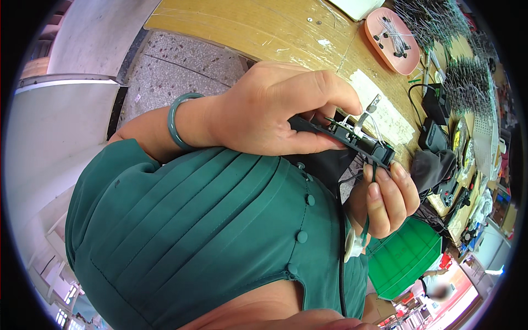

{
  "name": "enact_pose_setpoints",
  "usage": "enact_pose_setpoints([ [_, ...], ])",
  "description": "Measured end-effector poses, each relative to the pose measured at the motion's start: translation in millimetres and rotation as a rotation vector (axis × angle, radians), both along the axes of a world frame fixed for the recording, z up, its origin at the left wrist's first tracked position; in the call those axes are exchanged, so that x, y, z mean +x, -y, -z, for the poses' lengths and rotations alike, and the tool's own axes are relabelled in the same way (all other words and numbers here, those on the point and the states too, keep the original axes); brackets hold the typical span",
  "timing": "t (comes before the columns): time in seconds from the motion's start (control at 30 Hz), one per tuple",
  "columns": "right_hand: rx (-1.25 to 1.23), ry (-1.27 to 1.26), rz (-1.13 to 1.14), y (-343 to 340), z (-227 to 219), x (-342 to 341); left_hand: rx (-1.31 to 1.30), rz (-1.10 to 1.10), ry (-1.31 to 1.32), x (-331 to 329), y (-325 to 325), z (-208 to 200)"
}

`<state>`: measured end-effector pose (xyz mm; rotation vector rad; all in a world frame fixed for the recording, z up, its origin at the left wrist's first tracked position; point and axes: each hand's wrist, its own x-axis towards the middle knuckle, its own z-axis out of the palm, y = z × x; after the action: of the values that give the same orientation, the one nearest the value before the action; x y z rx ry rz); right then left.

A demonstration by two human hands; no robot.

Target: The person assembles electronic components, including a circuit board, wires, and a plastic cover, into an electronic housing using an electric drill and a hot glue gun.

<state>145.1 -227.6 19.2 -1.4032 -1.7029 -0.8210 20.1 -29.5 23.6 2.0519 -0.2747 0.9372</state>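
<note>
A small black open casing with a circuit board (pixel 345 132), white wires and a thin metal tab is held up in front of my chest. My left hand (pixel 275 107), with a bangle on its wrist, is closed round the casing's left end, thumb below and fingers above. The fingertips of my right hand (pixel 388 201) pinch its lower right end. A thin dark green cord (pixel 367 220) hangs down by the right fingers. What the curled left fingers touch inside is partly hidden.
On the yellow wooden table (pixel 247 27) stands a pink tray (pixel 371 33) holding black-tipped white wires. Bundled wires (pixel 467 82) and a black adapter (pixel 437 104) lie further right. A green crate (pixel 404 258) is beside me; another person (pixel 432 286) is beyond it.
</note>
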Motion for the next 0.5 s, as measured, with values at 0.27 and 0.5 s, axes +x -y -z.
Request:
enact_pose_setpoints([
  [0.27,-0.005,-0.044,0.036,0.6,3.6,-3.9,0.093,-0.012,0.08,2.5,-1.7,4.4],
  [0.5,0.026,-0.06,0.054,-1.8,8.4,-4.2,0.107,-0.002,0.059,2.3,-1.2,7.1],
])
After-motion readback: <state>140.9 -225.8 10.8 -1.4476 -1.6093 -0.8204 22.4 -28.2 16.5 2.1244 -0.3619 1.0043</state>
